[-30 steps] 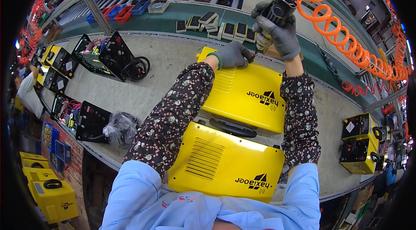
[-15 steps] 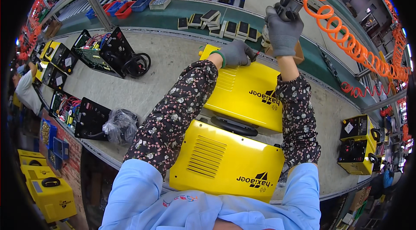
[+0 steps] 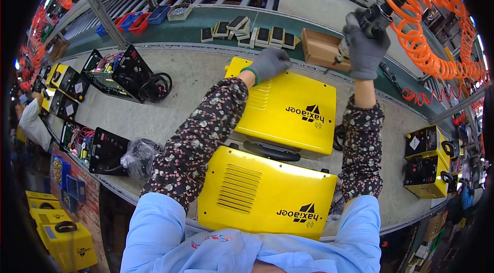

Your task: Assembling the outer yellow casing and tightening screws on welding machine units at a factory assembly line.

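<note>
Gloves cover both hands: left hand (image 3: 271, 63) lies flat on the far yellow case (image 3: 288, 106), right hand (image 3: 364, 49) at two o'clock grips the air screwdriver (image 3: 378, 16) raised above the desk (image 3: 175, 93).

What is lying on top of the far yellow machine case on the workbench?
The left hand in a grey glove rests on the far yellow case near its far left corner. The patterned sleeve crosses its left edge. What lies under the hand is covered.
</note>
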Tool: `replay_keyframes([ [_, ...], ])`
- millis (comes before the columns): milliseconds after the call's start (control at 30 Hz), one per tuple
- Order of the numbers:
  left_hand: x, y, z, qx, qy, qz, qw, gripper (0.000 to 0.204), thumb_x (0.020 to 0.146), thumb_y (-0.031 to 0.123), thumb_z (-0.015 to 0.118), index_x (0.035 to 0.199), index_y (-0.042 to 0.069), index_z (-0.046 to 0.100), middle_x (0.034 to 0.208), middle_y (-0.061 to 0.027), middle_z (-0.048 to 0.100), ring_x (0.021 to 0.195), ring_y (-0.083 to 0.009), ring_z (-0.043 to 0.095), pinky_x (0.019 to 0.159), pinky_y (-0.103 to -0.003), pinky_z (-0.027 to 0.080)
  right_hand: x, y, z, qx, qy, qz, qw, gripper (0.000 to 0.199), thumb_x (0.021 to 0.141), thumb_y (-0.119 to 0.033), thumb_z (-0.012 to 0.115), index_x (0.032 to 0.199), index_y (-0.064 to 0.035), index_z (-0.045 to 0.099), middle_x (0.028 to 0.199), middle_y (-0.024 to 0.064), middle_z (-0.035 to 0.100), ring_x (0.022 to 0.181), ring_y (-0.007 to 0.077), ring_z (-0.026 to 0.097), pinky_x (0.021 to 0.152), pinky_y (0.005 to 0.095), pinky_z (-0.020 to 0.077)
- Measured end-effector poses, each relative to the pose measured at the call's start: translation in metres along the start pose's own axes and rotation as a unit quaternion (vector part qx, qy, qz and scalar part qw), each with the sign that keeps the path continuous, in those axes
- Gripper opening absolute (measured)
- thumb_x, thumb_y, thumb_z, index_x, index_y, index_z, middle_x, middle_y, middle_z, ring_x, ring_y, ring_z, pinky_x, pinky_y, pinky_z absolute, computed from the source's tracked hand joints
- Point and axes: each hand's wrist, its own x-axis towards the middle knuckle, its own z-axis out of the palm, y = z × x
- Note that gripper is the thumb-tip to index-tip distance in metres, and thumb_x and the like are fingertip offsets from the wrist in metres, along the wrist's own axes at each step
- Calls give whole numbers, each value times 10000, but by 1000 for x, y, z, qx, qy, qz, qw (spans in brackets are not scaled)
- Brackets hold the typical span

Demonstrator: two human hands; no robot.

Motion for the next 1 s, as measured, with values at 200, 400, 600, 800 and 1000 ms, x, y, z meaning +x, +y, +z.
replay_keyframes([
  [200, 34, 26, 20, -463, -144, -186, 855, 183, 838, 151, 549, 917, 14, 641, 797, -71, 590, 718, -185, 554, 548, -279, 432, -3, 10, -35, -38, 13, 41, 998, 200, 761, -3, 691, 942, 27, 610, 734, 62, 635, 616, 108, 602, 569, 230, 482],
  [400, 30, 50, 63, 58, -179, 33, 982, 338, 772, 184, 628, 1095, 91, 669, 979, -119, 668, 885, -225, 619, 793, -298, 474, -7, 17, -31, -9, 28, 49, 998, 188, 766, -4, 682, 934, 33, 607, 730, 69, 632, 596, 111, 597, 548, 231, 477],
  [600, 25, 60, 62, 158, -205, 15, 966, 369, 753, 182, 641, 1120, 189, 680, 1053, -120, 668, 927, -243, 624, 856, -295, 463, -8, 15, -31, -23, 7, 45, 999, 188, 767, -13, 682, 932, 37, 608, 748, 69, 639, 606, 114, 602, 551, 235, 482],
  [800, 26, 56, 64, 166, -201, 26, 965, 385, 745, 175, 642, 1129, 184, 677, 1055, -117, 670, 923, -249, 629, 856, -297, 466, -6, 21, -29, -26, -18, 45, 999, 201, 767, -29, 687, 942, 34, 609, 749, 64, 640, 608, 113, 601, 557, 236, 483],
  [1000, 25, 55, 63, 167, -196, 41, 965, 377, 741, 193, 641, 1115, 171, 683, 1022, -133, 674, 904, -266, 634, 835, -305, 474, 8, 19, -42, 84, -180, 148, 969, 207, 780, -99, 675, 945, 14, 622, 731, 48, 637, 610, 138, 610, 593, 247, 485],
])
